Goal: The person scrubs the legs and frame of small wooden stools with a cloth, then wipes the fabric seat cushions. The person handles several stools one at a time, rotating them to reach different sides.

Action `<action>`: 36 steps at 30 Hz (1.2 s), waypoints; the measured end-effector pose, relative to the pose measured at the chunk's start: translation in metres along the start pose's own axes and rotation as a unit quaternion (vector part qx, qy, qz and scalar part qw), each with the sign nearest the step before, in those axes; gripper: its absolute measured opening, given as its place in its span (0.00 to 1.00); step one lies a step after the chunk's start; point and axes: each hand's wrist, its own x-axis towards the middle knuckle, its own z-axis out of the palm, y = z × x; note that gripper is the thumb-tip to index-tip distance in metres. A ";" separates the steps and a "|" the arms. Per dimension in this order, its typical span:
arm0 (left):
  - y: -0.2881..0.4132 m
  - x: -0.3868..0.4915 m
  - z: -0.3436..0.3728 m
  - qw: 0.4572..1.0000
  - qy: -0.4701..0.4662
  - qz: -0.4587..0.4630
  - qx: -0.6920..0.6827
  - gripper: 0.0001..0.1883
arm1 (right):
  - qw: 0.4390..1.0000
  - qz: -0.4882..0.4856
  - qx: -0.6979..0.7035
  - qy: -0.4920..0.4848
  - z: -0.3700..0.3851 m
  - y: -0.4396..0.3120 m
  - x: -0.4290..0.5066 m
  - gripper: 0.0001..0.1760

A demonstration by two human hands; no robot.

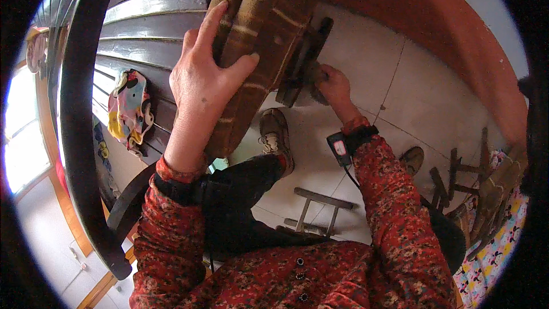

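Note:
A long brown plaid fabric piece, perhaps a bench cushion (257, 38), lies over the edge of a dark slatted wooden bench (141, 13). My left hand (210, 68) rests on it with fingers and thumb spread. Lower and to the right, my right hand (333, 86) has its fingers curled beside the far edge of the fabric; what lies between the fingertips is too dark to tell. A dark wooden frame piece (296, 73) shows just left of my right hand. A black device on a cable (339, 149) hangs by my right wrist.
A colourful printed cloth (130, 109) lies on the bench slats. Below me are a small wooden stool (326, 197), my shoe (274, 133) and another shoe (412, 159). More wooden stool frames (465, 171) stand at right by a patterned cloth (493, 249). A red-painted wall band (429, 21) curves behind.

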 end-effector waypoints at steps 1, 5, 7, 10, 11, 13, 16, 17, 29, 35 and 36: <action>0.000 0.000 0.000 1.000 0.000 -0.002 0.001 0.43 | 0.997 -0.035 -0.006 0.064 0.004 -0.003 0.003 0.21; 0.002 0.001 0.000 1.000 -0.007 -0.002 -0.016 0.43 | 0.983 -0.123 -0.127 -0.045 0.039 -0.003 0.033 0.19; 0.002 0.001 0.000 1.000 -0.008 -0.002 -0.023 0.43 | 0.980 -0.155 -0.112 -0.051 0.053 0.002 0.036 0.19; 0.003 0.000 -0.001 1.000 -0.010 -0.005 -0.012 0.43 | 0.987 -0.119 -0.073 -0.075 0.048 0.006 0.033 0.23; 0.003 0.001 -0.001 1.000 -0.009 -0.006 -0.009 0.43 | 0.985 -0.128 -0.082 -0.081 0.038 0.007 0.031 0.22; 0.003 0.001 -0.002 1.000 -0.007 -0.005 -0.003 0.43 | 0.976 -0.179 -0.091 -0.083 0.018 0.005 0.024 0.21; 0.005 0.002 -0.002 1.000 0.002 -0.004 -0.002 0.42 | 0.932 -0.051 0.061 -0.354 -0.010 0.017 -0.005 0.20; 0.005 0.002 -0.002 1.000 0.005 -0.007 -0.004 0.42 | 0.917 0.003 0.214 -0.338 -0.005 0.021 -0.024 0.19; 0.006 0.002 0.000 1.000 -0.006 -0.004 0.000 0.42 | 0.999 -0.025 0.034 0.015 0.139 0.055 -0.027 0.25; 0.006 0.002 0.000 1.000 0.005 -0.004 0.014 0.41 | 0.935 -0.266 -0.066 0.226 0.115 0.061 -0.040 0.17; 0.006 0.002 0.000 1.000 0.006 -0.005 0.012 0.40 | 0.946 -0.236 -0.045 0.217 0.105 0.056 -0.042 0.17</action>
